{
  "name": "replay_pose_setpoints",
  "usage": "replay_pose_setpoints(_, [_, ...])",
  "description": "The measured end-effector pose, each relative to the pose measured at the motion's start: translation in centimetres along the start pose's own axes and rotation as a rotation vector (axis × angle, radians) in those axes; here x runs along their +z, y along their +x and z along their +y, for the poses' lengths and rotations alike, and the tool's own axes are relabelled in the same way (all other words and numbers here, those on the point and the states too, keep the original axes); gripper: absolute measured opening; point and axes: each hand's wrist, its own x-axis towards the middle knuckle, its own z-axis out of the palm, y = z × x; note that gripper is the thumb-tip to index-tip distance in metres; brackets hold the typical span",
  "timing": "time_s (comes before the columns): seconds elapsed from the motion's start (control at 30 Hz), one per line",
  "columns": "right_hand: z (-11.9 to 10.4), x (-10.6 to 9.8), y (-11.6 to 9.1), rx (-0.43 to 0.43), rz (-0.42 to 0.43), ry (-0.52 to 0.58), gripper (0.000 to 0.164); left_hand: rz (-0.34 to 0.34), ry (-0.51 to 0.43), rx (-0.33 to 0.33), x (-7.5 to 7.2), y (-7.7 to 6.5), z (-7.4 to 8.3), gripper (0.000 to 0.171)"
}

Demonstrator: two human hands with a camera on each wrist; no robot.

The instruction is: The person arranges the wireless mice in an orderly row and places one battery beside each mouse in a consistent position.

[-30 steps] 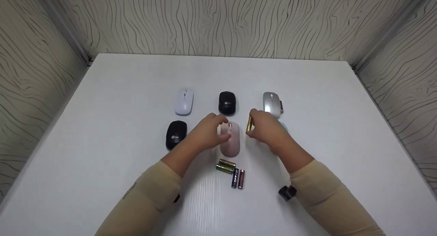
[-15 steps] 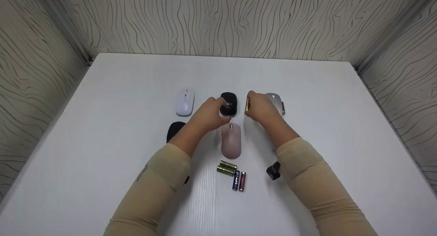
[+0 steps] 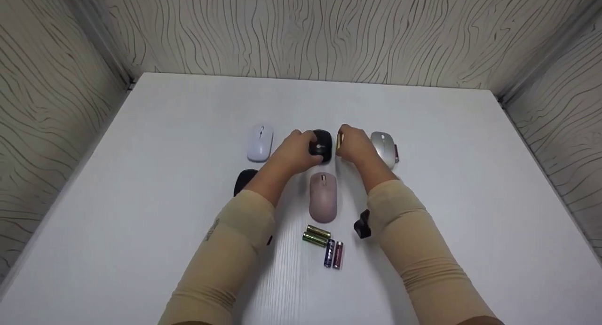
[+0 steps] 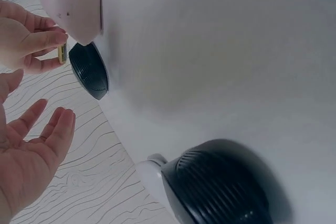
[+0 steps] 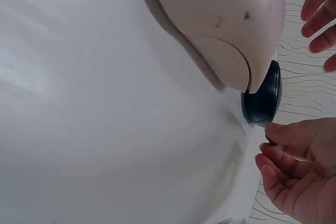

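Note:
My left hand is beside the black mouse in the middle of the back row, thumb and fingers spread at its left side. In the left wrist view, the left hand has nothing in its fingers. Just right of that mouse, my right hand pinches a gold battery between thumb and fingertips. From the right wrist, only a small dark part of the battery shows in the right hand. A pink mouse lies directly in front of the black one.
A white mouse stands at the left. A second black mouse is partly hidden by my left arm. To the right is a silver mouse with a red battery beside it. Several batteries lie before the pink mouse.
Both hands have moved from around the pink mouse farther back to either side of the black mouse. The right hand keeps its gold battery throughout.

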Motion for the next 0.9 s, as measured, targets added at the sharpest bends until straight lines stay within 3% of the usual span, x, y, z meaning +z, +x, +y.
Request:
replay_pose_setpoints(0.37, [0.1, 0.8, 0.7, -0.013, -0.056, -0.007, 0.049, 0.018, 0.037, 0.051, 0.2, -0.1, 0.0, 0.049])
replay_pose_setpoints(0.6, [0.4, 1.1, 0.3, 0.009, -0.057, 0.035, 0.044, 0.0, 0.024, 0.026, 0.7, -0.3, 0.3, 0.046])
replay_pose_setpoints(0.9, [0.6, 0.9, -0.1, 0.04, -0.081, 0.061, 0.037, 0.007, 0.03, 0.055, 1.1, -0.5, 0.7, 0.044])
